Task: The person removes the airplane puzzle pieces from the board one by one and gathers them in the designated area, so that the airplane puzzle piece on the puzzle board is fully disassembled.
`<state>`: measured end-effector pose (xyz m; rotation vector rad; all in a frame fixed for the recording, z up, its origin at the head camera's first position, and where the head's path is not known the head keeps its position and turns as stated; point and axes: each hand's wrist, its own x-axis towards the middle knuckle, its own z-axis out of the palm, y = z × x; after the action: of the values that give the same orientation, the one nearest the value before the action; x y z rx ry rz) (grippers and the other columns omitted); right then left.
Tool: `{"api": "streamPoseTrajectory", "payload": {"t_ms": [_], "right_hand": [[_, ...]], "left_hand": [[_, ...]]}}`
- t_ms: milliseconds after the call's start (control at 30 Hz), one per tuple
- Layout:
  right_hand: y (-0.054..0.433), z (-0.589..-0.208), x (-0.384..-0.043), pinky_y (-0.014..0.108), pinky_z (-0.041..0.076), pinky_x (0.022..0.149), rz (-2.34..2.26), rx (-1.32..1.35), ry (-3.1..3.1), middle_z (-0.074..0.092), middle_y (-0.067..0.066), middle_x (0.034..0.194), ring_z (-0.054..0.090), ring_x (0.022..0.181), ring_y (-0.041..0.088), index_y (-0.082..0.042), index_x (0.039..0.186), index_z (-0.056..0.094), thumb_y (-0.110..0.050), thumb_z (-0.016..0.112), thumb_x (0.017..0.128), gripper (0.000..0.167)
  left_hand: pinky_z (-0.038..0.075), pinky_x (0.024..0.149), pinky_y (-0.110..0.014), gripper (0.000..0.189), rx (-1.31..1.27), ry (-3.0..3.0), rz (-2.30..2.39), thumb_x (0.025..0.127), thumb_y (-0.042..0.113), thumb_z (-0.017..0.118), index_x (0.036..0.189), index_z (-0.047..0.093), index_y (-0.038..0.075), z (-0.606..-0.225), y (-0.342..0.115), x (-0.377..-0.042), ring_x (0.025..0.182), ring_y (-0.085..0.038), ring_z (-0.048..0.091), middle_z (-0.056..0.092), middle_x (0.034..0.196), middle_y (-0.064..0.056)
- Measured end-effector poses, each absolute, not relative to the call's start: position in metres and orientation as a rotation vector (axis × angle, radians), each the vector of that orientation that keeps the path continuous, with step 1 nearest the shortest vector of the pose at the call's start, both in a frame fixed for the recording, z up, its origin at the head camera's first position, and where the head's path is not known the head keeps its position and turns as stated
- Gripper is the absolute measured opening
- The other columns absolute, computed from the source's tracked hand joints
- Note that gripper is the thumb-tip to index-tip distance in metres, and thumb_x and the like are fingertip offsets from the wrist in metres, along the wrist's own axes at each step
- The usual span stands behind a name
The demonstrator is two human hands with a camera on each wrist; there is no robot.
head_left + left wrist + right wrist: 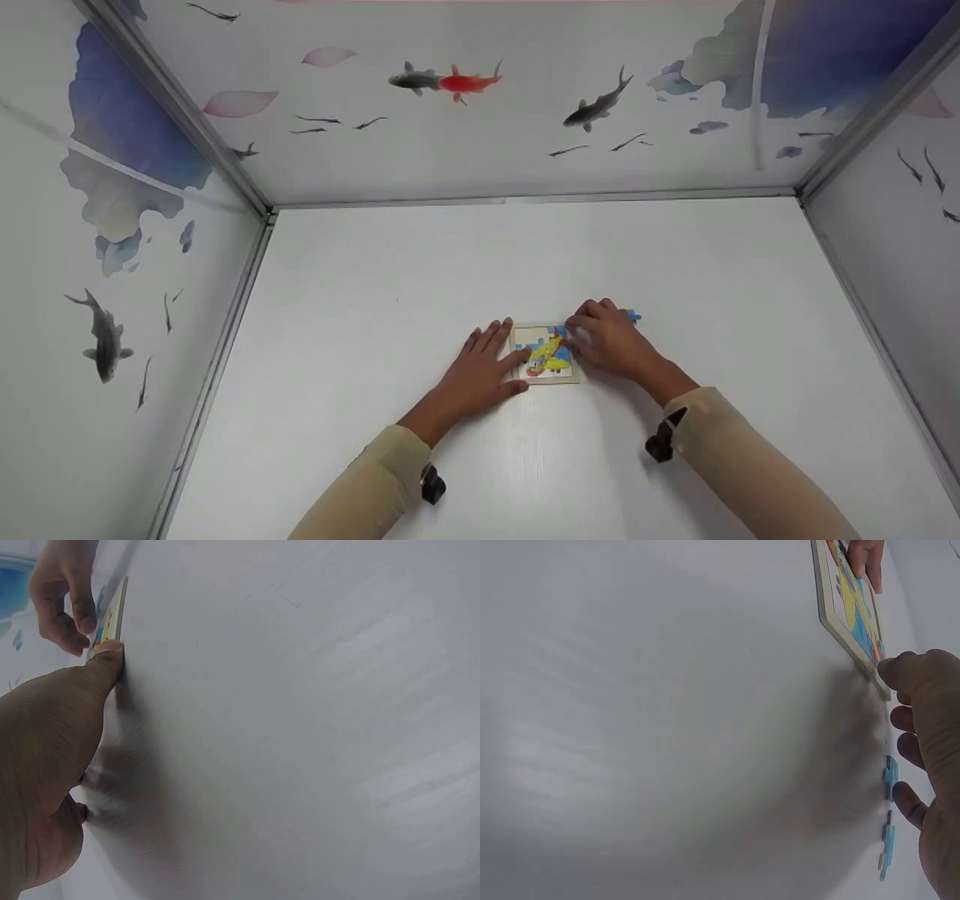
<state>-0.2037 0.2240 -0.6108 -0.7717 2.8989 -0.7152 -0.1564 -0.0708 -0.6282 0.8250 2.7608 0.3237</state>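
A small square jigsaw puzzle in a pale wooden frame (555,380) lies on the white table, showing a yellow cartoon figure against blue. Pale backing shows at its upper left. My left hand (484,371) rests along its left side with fingers spread; one finger reaches over the picture and the thumb touches the lower left corner. At the upper right edge is my right hand (611,339), fingers bent, thumb at the frame's edge in the right wrist view. Whether it pinches a piece is hidden. Blue puzzle pieces (889,778) lie beside the right hand.
White panels with painted fish enclose the table (375,270) at the back and both sides. Part of a blue piece (634,316) shows just beyond the right hand. Black devices (433,486) are strapped at both sleeves.
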Motion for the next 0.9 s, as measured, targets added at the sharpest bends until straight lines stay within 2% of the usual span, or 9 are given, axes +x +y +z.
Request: {"api": "streamPoseTrajectory", "payload": {"t_ms": [300,567,900], "right_hand": [[0.215,-0.611,-0.203,0.056,0.053,0.098,-0.677,-0.76,2.898,0.066,0.008,0.121,0.058,0.114,0.03,-0.012,0.128,0.081,-0.031,0.085,0.1,0.034],[0.212,-0.612,-0.205,0.059,0.051,0.103,-0.691,-0.742,2.878,0.065,0.01,0.126,0.057,0.119,0.033,-0.013,0.129,0.081,-0.027,0.083,0.101,0.031],[0.211,-0.614,-0.207,0.06,0.047,0.096,-0.701,-0.74,2.872,0.062,0.009,0.123,0.054,0.118,0.033,-0.013,0.125,0.081,-0.023,0.084,0.1,0.027]], "left_hand": [[0.013,0.137,-0.053,0.068,0.836,2.763,0.315,0.112,0.068,0.042,0.17,0.045,0.032,-0.628,-0.071,-0.157,0.171,-0.032,0.01,0.009,0.186,-0.012],[0.014,0.136,-0.053,0.068,0.837,2.764,0.303,0.112,0.068,0.042,0.17,0.045,0.033,-0.628,-0.072,-0.156,0.171,-0.032,0.01,0.009,0.185,-0.012],[0.015,0.136,-0.055,0.067,0.853,2.763,0.333,0.113,0.065,0.044,0.17,0.046,0.03,-0.627,-0.072,-0.156,0.171,-0.034,0.012,0.011,0.185,-0.014]]}}
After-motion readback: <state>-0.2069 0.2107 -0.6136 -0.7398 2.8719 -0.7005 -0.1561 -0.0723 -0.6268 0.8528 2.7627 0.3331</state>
